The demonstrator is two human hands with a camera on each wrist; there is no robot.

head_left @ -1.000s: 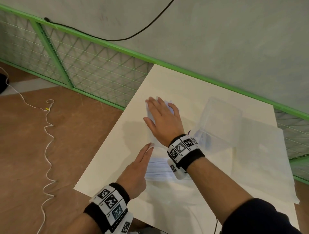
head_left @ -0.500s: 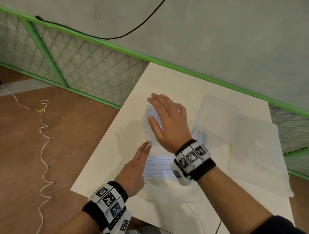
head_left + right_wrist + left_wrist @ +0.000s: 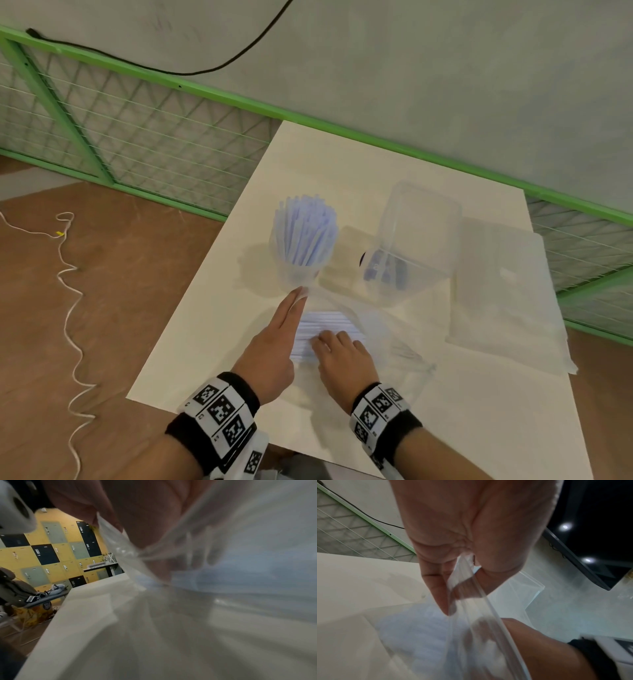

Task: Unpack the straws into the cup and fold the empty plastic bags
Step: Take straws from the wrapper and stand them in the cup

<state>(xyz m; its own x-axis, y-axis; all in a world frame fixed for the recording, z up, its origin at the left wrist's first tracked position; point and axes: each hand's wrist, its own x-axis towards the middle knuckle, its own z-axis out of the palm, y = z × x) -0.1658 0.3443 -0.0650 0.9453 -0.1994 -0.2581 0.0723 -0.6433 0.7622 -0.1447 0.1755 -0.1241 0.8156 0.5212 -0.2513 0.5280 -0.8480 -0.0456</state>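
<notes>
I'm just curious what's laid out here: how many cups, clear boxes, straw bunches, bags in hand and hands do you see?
Cup: 1
Clear box: 1
Straw bunches: 2, cup bunch, bagged bunch
Held bag: 1
Hands: 2, left hand, right hand
Total: 7

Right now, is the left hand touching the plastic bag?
Touching. The left wrist view shows the left hand pinching the plastic bag rim between thumb and fingers.

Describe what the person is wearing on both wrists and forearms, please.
Each wrist carries a black elastic band with a white block on it, printed with square black-and-white coded markers: left wrist, right wrist. The forearms are bare; no gloves or rings show on the hands.
</notes>
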